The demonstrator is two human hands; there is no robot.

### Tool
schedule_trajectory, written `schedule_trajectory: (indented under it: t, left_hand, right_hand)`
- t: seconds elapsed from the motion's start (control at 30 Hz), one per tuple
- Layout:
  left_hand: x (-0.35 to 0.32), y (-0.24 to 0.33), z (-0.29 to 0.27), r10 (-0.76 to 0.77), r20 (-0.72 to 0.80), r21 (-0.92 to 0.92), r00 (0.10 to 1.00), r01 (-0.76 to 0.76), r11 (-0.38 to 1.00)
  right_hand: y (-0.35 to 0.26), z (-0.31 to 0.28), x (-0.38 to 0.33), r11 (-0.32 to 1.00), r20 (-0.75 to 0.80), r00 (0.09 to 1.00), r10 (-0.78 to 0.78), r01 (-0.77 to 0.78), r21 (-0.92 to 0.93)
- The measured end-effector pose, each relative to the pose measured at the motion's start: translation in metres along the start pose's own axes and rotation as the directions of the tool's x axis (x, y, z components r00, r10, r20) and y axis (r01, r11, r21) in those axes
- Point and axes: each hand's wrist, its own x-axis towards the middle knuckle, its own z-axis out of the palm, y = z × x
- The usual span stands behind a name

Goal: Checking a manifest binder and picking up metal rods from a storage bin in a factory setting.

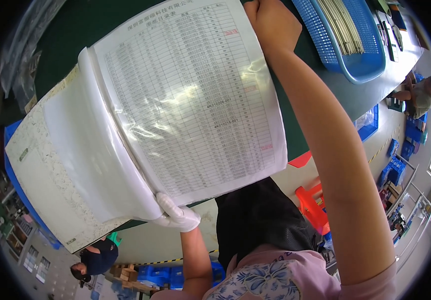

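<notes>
A: Left hand [178,216], white-gloved, fingers curled shut around the lower edge of the binder's pages [100,165], pinching a thick stack where the sheets bend over.

B: And just above that grip, arching up and away: the top page, a printed table sheet in a clear glossy sleeve [190,95], light glaring off the plastic.

A: Right hand [270,22], bare, closed on the far upper corner of that same sleeve, well apart from the gloved hand. Thumb side hidden behind the sheet, so exact pinch hard to read.

B: Step in hand, by the look of it: leafing through a binder [40,170], one sleeved page lifted clear of the stack. Next move likely calls for carrying that corner over while keeping the stack clamped low, without creasing the slippery sleeve.

A: Pose now. Right forearm long and straight, reaching up from the lower right edge, wrist nearly in line. Left forearm short, rising from below, wrist bent back toward the body.

B: Outward from the right hand: a blue mesh basket [360,55] holding pale strips, just beside it on the dark green table [100,20].

A: Further off, below the left hand, another person [95,260] in dark clothes bending on the floor, near blue crates [155,275]. Red stool [313,205] under the right arm.
</notes>
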Motion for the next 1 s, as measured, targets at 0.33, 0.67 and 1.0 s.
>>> schedule_trajectory:
  t: [0.33, 0.67, 1.0]
  left_hand:
    - [-0.053, 0.033, -0.041, 0.299, 0.038, 0.475, 0.954, -0.280, 0.834]
    - [-0.025, 0.072, 0.084, 0.351, 0.613, 0.381, 0.708, -0.654, 0.654]
    - [-0.017, 0.065, 0.088, 0.400, 0.572, 0.354, 0.716, -0.656, 0.667]
  right_hand:
    - [0.010, 0.012, 0.003, 0.999, 0.025, 0.999, 0.026, -0.025, -0.044]
    - [0.006, 0.011, -0.003, 0.998, 0.066, 0.996, 0.055, -0.053, -0.038]
    - [0.003, 0.006, 0.000, 0.997, 0.085, 0.993, 0.076, -0.074, -0.034]
